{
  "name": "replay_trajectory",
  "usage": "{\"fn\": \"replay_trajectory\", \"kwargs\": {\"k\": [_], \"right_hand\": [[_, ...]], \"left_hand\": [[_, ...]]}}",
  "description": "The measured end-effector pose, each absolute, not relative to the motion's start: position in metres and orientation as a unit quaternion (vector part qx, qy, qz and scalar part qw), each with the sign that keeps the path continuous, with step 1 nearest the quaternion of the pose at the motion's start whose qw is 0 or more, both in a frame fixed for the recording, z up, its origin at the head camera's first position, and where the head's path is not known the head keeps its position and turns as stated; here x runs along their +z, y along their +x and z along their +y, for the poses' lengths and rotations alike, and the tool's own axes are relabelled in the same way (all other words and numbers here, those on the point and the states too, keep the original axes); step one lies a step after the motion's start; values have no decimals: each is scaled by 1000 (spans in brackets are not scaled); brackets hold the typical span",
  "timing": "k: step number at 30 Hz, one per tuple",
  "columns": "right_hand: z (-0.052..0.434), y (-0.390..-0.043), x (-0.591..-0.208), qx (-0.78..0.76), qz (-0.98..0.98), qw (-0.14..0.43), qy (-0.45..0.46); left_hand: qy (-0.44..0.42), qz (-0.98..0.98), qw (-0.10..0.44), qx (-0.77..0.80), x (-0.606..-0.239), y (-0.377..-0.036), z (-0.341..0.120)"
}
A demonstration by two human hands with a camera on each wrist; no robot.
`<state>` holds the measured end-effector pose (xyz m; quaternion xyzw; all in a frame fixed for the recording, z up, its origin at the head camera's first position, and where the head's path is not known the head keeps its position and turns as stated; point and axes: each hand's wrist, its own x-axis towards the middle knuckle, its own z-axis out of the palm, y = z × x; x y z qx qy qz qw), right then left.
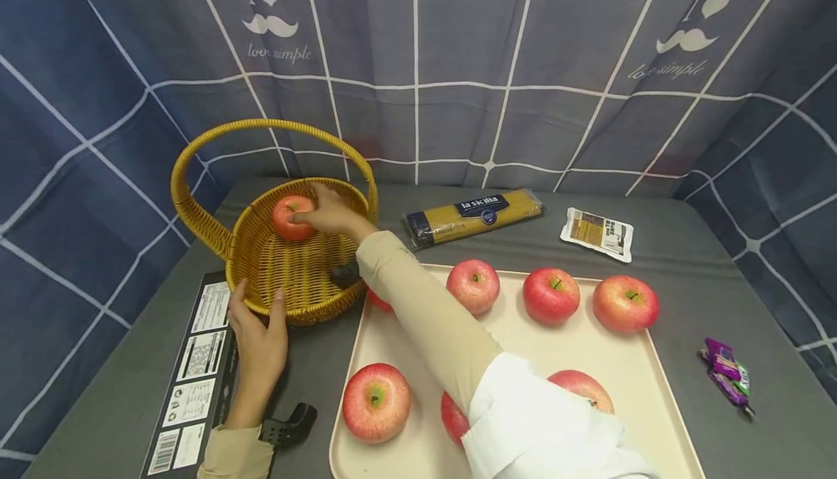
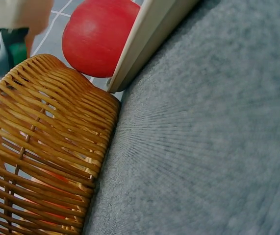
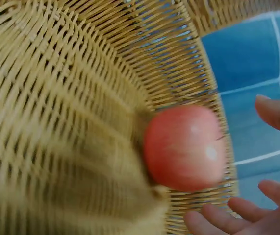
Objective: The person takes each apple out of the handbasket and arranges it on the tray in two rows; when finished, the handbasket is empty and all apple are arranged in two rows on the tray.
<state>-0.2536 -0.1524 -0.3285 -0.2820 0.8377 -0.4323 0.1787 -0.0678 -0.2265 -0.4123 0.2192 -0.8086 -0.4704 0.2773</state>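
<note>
A yellow wicker basket (image 1: 281, 275) with a tall handle stands at the left of the table, and one red apple (image 1: 285, 219) lies inside against its far wall. My right hand (image 1: 332, 216) reaches into the basket beside that apple. In the right wrist view its fingers (image 3: 218, 219) are spread and stand apart from the apple (image 3: 185, 149). Just at the basket's near rim is my left hand (image 1: 257, 352), thumb and fingers extended; whether it touches the rim cannot be told. The left wrist view shows the basket's woven side (image 2: 41, 137) but not the hand.
A cream tray (image 1: 516, 344) holding several apples lies right of the basket, partly hidden by my right arm. Behind it are a spaghetti pack (image 1: 474, 217) and a white sachet (image 1: 597, 234). Purple candies (image 1: 727, 377) lie at right, a black box (image 1: 189, 384) at left.
</note>
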Motion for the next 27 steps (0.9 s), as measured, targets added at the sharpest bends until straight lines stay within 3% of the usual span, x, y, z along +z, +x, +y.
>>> {"fn": "replay_trajectory", "kwargs": {"k": [11,23,27], "right_hand": [[-167,-244,-361,-489,797,232,-267],[-168,-236,-353,-347,707,403,-466],[-165,-234,-345,-290,705,403,-507]], "left_hand": [[222,-811,279,-463,-411,-66,-220],[229,-809,288,-458,-411,-66,-223],[228,-808,295,-456,-410,-67,-226]]}}
